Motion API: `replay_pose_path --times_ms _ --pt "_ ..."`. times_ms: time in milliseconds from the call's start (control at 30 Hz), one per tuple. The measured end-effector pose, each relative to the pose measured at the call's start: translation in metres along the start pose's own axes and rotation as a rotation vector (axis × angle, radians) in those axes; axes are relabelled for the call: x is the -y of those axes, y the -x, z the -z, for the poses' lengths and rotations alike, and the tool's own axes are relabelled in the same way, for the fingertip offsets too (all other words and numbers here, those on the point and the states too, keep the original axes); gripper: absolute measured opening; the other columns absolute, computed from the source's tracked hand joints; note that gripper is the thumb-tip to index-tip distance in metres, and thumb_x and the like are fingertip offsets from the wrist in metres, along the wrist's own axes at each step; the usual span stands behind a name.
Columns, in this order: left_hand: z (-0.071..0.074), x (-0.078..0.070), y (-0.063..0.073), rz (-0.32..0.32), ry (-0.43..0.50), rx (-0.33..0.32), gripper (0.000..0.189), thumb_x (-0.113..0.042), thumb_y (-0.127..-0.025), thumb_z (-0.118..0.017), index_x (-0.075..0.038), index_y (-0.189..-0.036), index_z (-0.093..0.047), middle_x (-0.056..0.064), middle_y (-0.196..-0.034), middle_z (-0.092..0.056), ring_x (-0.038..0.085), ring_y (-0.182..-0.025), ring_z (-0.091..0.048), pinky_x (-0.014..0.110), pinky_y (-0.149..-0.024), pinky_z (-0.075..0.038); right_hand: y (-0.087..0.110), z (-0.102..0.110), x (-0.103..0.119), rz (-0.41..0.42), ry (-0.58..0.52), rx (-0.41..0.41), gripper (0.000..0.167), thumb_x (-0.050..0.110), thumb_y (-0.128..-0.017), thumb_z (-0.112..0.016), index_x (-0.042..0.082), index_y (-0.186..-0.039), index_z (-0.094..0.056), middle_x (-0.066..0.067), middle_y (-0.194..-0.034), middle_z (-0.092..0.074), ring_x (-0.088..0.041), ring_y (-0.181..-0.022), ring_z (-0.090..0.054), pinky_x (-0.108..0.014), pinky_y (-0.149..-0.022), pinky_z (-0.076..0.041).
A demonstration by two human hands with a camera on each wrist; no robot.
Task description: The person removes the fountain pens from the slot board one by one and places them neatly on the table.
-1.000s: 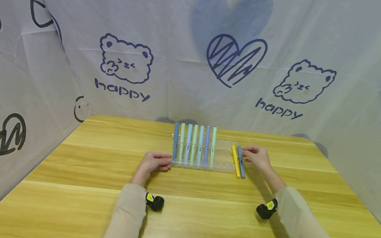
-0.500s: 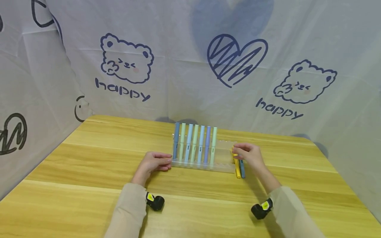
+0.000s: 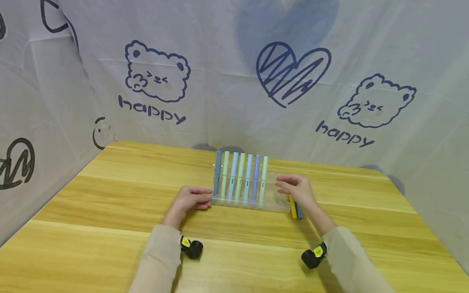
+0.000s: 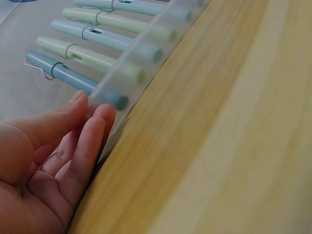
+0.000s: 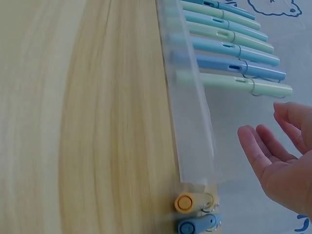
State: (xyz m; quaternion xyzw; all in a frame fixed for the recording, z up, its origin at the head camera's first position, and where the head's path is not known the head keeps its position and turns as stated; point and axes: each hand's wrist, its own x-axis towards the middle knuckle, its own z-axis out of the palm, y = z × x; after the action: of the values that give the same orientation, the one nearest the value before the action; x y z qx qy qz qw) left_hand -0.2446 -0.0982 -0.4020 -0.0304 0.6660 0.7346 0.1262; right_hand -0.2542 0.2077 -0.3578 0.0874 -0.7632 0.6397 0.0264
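A clear plastic pen rack [image 3: 276,206] stands on the table, holding a row of several capped pens in blue, pale green and purple. At its left end my left hand [image 3: 187,202] pinches the corner between thumb and fingers, beside the dark blue pen [image 4: 73,77]. My right hand [image 3: 297,190] hovers over the rack's right part with its fingers spread apart and nothing between them. Nearest to those fingertips in the right wrist view is the pale green end pen [image 5: 243,84]. A yellow pen [image 3: 292,208] and a blue pen [image 5: 197,224] lie beside the rack's right end, partly hidden by my right hand.
The wooden table [image 3: 234,252] reaches back to a pale cloth [image 3: 220,101] printed with bears and hearts, which also hangs along the left side. A black camera sits on each wrist, by the beige sleeves [image 3: 157,252].
My right hand has moved left, from beside the blue loose pen, across the yellow one, to above the rack's right part. My left hand has kept its place on the rack's corner.
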Motion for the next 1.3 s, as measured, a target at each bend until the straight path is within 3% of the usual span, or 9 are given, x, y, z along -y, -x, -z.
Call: replay_pose_path --times_ms 167,433,567,867,1300 --pt "0.000 -0.001 0.000 0.003 -0.003 -0.003 0.030 0.007 -0.081 -0.059 0.017 -0.109 -0.053 0.015 -0.077 -0.066 0.015 -0.059 -0.063 0.025 -0.058 -0.056 -0.002 -0.008 0.001 -0.010 -0.006 0.003 0.027 -0.005 -0.084 -0.057 -0.022 -0.105 -0.051 -0.002 -0.087 -0.063 -0.008 -0.077 -0.061 -0.031 -0.071 -0.055" --pt "0.000 0.000 -0.001 0.000 -0.001 0.000 0.030 0.007 -0.082 -0.059 0.017 -0.109 -0.053 0.015 -0.076 -0.066 0.015 -0.059 -0.063 0.025 -0.058 -0.056 -0.003 -0.015 -0.002 0.003 0.002 0.006 0.025 -0.007 -0.084 -0.056 -0.021 -0.104 -0.052 -0.025 -0.099 -0.059 -0.005 -0.075 -0.060 -0.032 -0.072 -0.055" --pt "0.000 0.001 -0.001 0.000 0.000 -0.003 0.030 0.007 -0.082 -0.059 0.017 -0.109 -0.053 0.015 -0.076 -0.066 0.015 -0.058 -0.063 0.025 -0.058 -0.056 -0.005 -0.019 -0.003 0.010 -0.007 0.016 0.026 -0.008 -0.084 -0.056 -0.022 -0.105 -0.051 -0.030 -0.104 -0.056 -0.005 -0.076 -0.060 -0.034 -0.073 -0.054" --pt "0.000 0.000 -0.001 -0.001 -0.007 -0.002 0.029 0.006 -0.082 -0.059 0.016 -0.108 -0.054 0.015 -0.076 -0.066 0.014 -0.058 -0.062 0.024 -0.057 -0.055 -0.008 -0.028 -0.004 0.017 -0.002 0.015 0.024 -0.009 -0.082 -0.057 -0.020 -0.103 -0.054 -0.024 -0.097 -0.060 -0.011 -0.077 -0.061 -0.039 -0.074 -0.053" --pt "0.000 -0.001 0.000 0.004 -0.009 -0.008 0.029 0.006 -0.081 -0.060 0.016 -0.108 -0.055 0.015 -0.076 -0.066 0.015 -0.059 -0.062 0.024 -0.057 -0.055 -0.010 -0.037 -0.004 0.030 0.004 0.030 0.023 -0.009 -0.082 -0.057 -0.019 -0.103 -0.055 -0.025 -0.095 -0.061 -0.007 -0.074 -0.060 -0.033 -0.071 -0.055"
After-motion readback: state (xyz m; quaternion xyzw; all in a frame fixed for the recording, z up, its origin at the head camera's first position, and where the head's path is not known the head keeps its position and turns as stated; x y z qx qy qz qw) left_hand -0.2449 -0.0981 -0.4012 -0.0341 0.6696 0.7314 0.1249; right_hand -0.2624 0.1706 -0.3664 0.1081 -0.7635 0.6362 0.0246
